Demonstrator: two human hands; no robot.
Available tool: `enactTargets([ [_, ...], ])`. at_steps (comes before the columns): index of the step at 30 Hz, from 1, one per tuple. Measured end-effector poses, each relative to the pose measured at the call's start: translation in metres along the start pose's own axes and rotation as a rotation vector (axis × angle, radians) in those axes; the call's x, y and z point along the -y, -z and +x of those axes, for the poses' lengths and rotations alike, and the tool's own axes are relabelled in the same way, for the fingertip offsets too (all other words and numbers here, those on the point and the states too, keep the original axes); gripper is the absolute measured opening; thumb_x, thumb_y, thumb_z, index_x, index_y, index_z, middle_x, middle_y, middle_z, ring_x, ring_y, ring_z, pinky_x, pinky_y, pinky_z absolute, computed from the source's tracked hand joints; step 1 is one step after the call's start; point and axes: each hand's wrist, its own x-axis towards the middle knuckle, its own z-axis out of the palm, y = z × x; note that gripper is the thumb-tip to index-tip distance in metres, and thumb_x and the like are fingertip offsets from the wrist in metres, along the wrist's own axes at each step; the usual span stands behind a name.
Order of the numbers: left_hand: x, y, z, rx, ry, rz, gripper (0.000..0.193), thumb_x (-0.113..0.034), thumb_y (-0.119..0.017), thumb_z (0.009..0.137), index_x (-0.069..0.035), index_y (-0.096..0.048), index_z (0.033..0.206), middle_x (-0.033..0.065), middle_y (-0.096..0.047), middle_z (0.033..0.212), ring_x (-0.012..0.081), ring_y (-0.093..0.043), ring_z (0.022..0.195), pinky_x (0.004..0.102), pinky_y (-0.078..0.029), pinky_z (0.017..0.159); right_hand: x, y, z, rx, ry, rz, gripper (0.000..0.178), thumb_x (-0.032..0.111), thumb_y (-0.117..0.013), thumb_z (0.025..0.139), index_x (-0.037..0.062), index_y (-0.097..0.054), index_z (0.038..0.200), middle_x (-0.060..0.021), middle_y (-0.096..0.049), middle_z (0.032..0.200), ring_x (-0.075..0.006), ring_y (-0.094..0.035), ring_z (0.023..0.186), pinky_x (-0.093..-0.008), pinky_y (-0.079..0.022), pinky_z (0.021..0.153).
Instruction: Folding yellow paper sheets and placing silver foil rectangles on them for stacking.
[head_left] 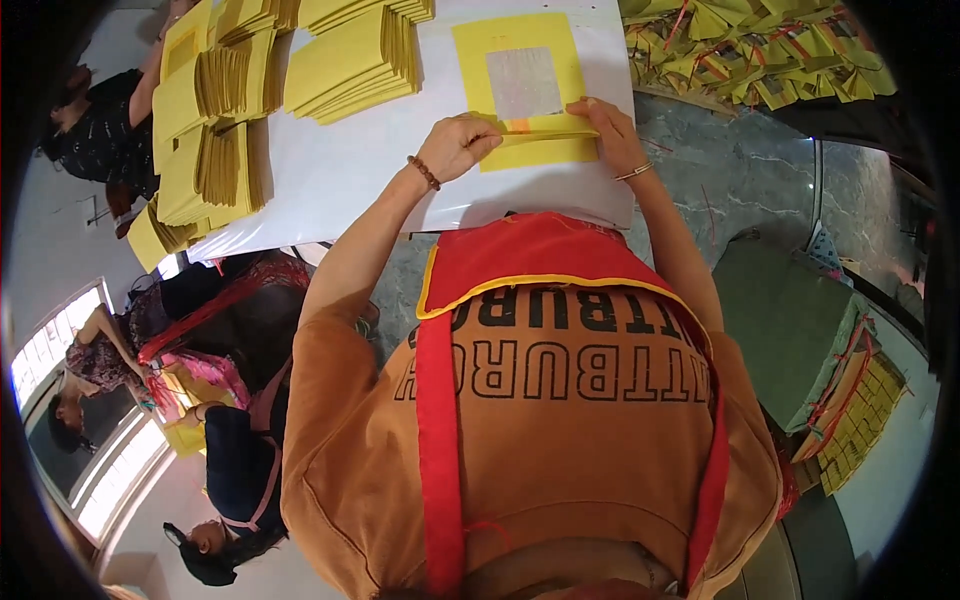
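Note:
A yellow paper sheet (555, 45) with a silvery-grey rectangle in its middle lies on the white table in front of me. Across its near part runs a raised fold, held at both ends. My left hand (458, 148) is closed, pinching the fold's left end between thumb and fingers. At the right end, my right hand (614, 135) grips the same fold, thumb toward the silvery patch. Part of the yellow paper extends toward me below the fold. Whether it is one sheet or several layers, I cannot tell.
Stacks of folded yellow paper (350, 65) stand on the white table (330, 165) to the left. More yellow paper bundles with red ties (760, 50) lie beyond its right edge. A green covered block (780, 330) is at lower right. Other people work on the left.

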Motion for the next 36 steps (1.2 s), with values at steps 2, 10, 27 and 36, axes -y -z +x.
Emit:
enactTargets([
  [2,0.003,0.0,0.001,-0.007,-0.01,-0.001,0.019,-0.018,-0.06,0.083,0.0,-0.063,0.086,0.009,-0.058,0.072,0.0146,-0.053,0.053,0.0283,-0.041,0.048,0.002,0.0,-0.001,-0.011,0.026,-0.006,0.037,0.027,-0.041,0.094,-0.0006,-0.065,0.096,-0.0137,-0.063,0.099,-0.0212,-0.057,0.095,-0.0295,-0.039,0.091],
  [10,-0.003,0.006,0.008,0.078,0.143,-0.078,0.017,-0.018,-0.058,0.079,-0.002,-0.062,0.081,0.0091,-0.059,0.065,0.0189,-0.055,0.06,0.031,-0.044,0.058,-0.013,0.003,0.001,0.046,-0.008,-0.018,0.045,0.03,-0.031,0.097,-0.0006,-0.063,0.101,-0.0126,-0.06,0.109,-0.0231,-0.048,0.113,-0.0321,-0.032,0.1],
  [27,0.028,0.0,0.01,-0.149,-0.251,0.319,0.041,-0.011,-0.065,0.072,-0.011,-0.058,0.112,0.0081,-0.056,0.111,0.0256,-0.048,0.1,0.0359,-0.038,0.087,-0.007,0.002,0.003,0.026,-0.044,-0.096,0.029,0.018,-0.064,0.079,0.0027,-0.061,0.104,-0.0114,-0.064,0.094,-0.017,-0.061,0.082,-0.0285,-0.048,0.071],
  [36,0.008,0.005,-0.008,-0.207,-0.452,0.713,0.043,-0.004,-0.058,0.067,-0.015,-0.06,0.109,0.0107,-0.056,0.112,0.0269,-0.05,0.104,0.0373,-0.04,0.085,0.017,0.01,-0.014,-0.058,0.573,-0.93,0.036,0.016,-0.06,0.074,0.0134,-0.058,0.11,-0.0063,-0.05,0.123,-0.0261,-0.046,0.115,-0.0372,-0.035,0.092],
])
